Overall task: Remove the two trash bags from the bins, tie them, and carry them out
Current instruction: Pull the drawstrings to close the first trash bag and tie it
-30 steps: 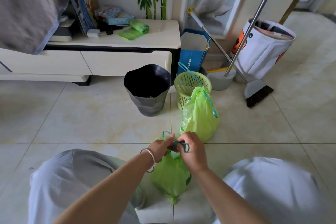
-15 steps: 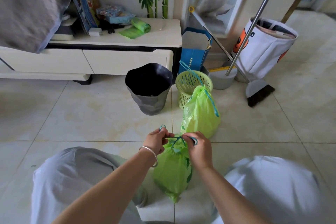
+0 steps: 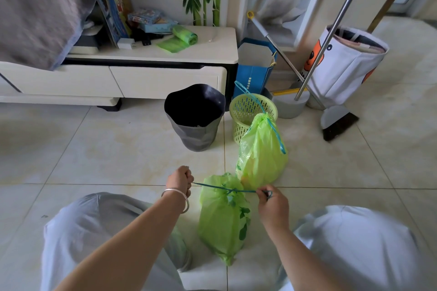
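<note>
Cinching near crinkly green plastic trash bag (image 3: 222, 220): L hand (image 3: 180, 179) & R hand (image 3: 272, 205) each pinching taut blue drawstring (image 3: 220, 188), pulling apart to tighten knot. Second tied green bag (image 3: 262, 153) parked just beyond, ready for carrying.

Open tiled floor (image 3: 99, 156): broad clear run on the left, from the knees up to the low cabinet (image 3: 113, 80). Centre blocked by the dark bin (image 3: 195, 123) and, just beside it on the right, the yellow basket (image 3: 251, 113). The far green bag (image 3: 262, 156) stands against the basket's front; the near green bag (image 3: 223, 217) sits between the knees, the taut drawstring (image 3: 220, 188) spanning above it. Right side: bare tiles up to the broom (image 3: 339, 123) and white hamper (image 3: 343, 66). Narrow gap between the bin and the near bag.
</note>
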